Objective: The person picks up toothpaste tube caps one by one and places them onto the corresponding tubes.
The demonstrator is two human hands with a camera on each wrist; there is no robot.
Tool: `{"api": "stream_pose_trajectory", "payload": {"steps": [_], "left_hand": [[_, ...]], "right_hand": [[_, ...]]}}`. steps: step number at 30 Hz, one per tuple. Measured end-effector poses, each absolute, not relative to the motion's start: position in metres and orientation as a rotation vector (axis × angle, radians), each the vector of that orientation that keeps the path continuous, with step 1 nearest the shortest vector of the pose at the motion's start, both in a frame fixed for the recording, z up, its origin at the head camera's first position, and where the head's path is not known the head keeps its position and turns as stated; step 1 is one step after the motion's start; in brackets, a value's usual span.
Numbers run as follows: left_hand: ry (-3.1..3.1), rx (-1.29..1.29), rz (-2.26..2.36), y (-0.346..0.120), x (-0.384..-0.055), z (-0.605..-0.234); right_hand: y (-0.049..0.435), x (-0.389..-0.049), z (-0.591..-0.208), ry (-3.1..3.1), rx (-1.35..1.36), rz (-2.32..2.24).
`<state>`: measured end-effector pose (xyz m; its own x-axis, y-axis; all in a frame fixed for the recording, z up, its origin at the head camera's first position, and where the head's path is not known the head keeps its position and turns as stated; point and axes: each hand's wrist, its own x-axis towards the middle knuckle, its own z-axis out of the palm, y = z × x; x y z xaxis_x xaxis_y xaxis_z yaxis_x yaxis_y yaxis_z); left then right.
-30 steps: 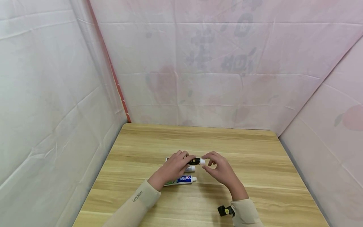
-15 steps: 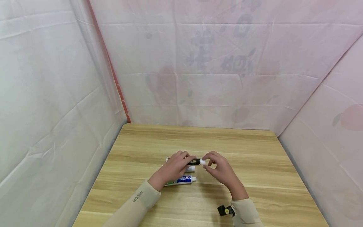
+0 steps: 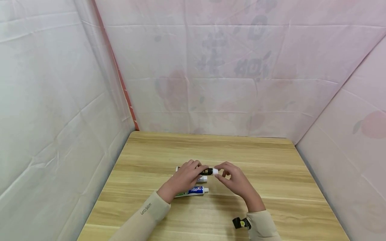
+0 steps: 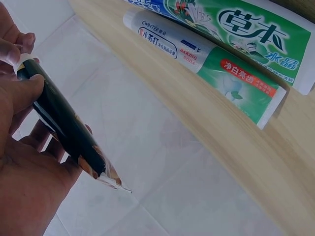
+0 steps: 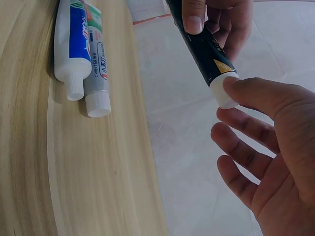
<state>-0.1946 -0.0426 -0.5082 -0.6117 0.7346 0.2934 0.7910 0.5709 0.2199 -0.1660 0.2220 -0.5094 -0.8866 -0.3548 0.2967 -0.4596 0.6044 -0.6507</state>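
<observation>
My left hand (image 3: 185, 175) grips a black toothpaste tube (image 4: 64, 123) around its body, thumb on top. The tube's white cap (image 5: 224, 91) points toward my right hand (image 3: 233, 179). In the right wrist view, my right thumb and index finger pinch that cap from two sides, while the other fingers curve loosely below it. Beneath the left hand in the head view lie two more tubes, partly covered by it. One is a grey-and-green toothpaste tube (image 4: 211, 69); the other, nearer me, is a blue, white and green toothpaste tube (image 3: 197, 190).
The wooden table (image 3: 256, 154) carries the two lying tubes side by side. White printed cloth (image 3: 211, 100) hangs behind the table and along both sides. A black camera mount (image 3: 240, 223) sits by the right sleeve.
Both hands stay nearly in place. My right thumb and index finger shift only slightly at the white cap, and the black toothpaste tube keeps its position.
</observation>
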Motion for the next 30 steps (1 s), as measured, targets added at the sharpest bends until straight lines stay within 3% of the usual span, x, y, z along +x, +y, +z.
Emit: {"api": "stream_pose_trajectory", "payload": {"steps": [30], "left_hand": [[-2.621,-1.29,-0.466,-0.0407,-0.1919,-0.5041]], "right_hand": [[0.2232,-0.1699,-0.5125,-2.861,0.455,1.307]]}}
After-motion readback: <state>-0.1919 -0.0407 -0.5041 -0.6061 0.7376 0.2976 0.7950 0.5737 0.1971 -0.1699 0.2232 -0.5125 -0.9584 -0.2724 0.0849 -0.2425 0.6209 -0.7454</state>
